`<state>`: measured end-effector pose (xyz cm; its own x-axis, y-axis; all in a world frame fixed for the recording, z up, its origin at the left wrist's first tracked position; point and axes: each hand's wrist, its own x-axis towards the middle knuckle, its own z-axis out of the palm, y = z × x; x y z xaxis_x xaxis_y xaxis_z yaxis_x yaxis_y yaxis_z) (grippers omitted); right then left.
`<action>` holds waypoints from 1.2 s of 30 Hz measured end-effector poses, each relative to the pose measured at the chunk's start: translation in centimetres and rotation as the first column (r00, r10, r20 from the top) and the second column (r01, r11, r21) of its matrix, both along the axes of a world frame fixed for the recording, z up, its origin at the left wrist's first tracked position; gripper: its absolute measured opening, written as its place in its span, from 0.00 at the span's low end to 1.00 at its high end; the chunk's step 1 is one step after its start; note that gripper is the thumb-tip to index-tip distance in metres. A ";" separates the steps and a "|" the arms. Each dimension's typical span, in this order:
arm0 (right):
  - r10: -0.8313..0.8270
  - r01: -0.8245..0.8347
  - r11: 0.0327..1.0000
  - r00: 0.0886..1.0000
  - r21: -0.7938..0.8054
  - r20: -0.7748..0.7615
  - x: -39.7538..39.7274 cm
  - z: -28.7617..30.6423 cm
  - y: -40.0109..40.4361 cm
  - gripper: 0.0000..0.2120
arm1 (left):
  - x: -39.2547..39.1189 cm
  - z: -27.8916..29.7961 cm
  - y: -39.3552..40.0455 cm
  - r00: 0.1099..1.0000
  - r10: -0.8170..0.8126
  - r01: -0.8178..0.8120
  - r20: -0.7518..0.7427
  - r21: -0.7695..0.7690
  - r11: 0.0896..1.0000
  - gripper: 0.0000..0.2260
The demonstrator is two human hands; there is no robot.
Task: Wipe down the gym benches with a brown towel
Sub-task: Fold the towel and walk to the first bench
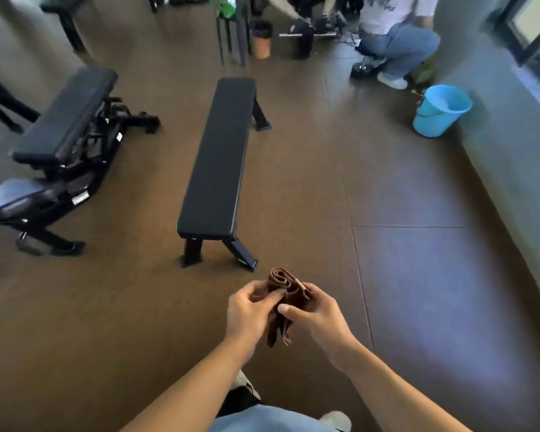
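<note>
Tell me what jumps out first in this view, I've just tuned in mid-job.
The folded brown towel at bottom centre, gripped by both the left hand and the right hand. Straight ahead stands the long black flat bench, untouched by the towel, with an adjustable bench to its left. A bright blue bucket sits by the right wall.

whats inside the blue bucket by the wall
Only the pale inner wall of the blue bucket shows near its rim. Its bottom is hidden by the near side, so any water or contents cannot be seen.
</note>
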<state>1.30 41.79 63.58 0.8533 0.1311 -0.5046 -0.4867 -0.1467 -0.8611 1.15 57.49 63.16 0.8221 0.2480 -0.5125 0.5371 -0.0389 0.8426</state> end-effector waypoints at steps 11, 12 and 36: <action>-0.075 0.074 0.996 0.997 -0.045 -0.007 8.4 -0.9 15.5 0.09 | 5.8 -1.2 16.0 0.995 0.057 -0.064 -0.080 -0.095 0.993 0.10; -0.080 0.080 0.996 0.997 -0.026 -0.021 9.3 -0.8 16.5 0.09 | 6.4 -1.1 16.8 0.994 0.057 -0.069 -0.094 -0.125 0.990 0.10; 0.602 -0.597 0.773 0.797 -0.216 -0.050 47.7 -10.0 31.7 0.10 | 33.5 -8.7 28.9 0.819 0.546 -0.557 -0.177 -0.018 0.830 0.08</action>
<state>48.99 73.54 53.56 0.6480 0.5127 -0.5632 -0.2220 -0.5803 -0.7836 34.68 86.39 54.49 0.4650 0.5967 -0.6540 0.5770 0.3560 0.7350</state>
